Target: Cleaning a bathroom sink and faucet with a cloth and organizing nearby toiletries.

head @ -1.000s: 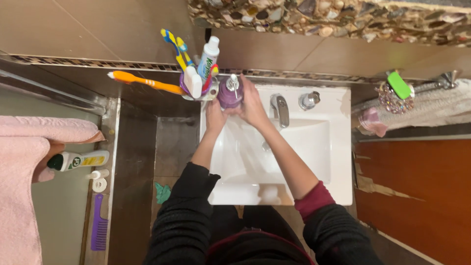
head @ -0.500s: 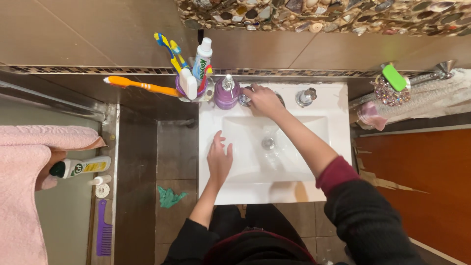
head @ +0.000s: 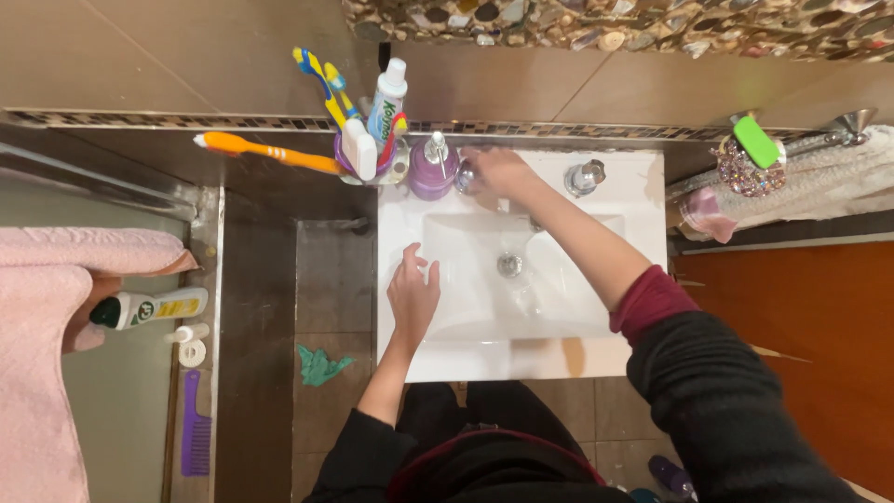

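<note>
**Hand on the tap knob at the back of the sink**

Chrome tap knob [head: 467, 177] on the sink's back rim, grasped by right hand [head: 503, 173]. Purple soap dispenser [head: 434, 171] just left of this grip, toothbrush cup [head: 372, 160] further left. Second knob [head: 585, 177] off to the right. Left hand [head: 413, 294] open, fingers spread, over white sink [head: 643, 279], nearer the body than the grip.
</note>
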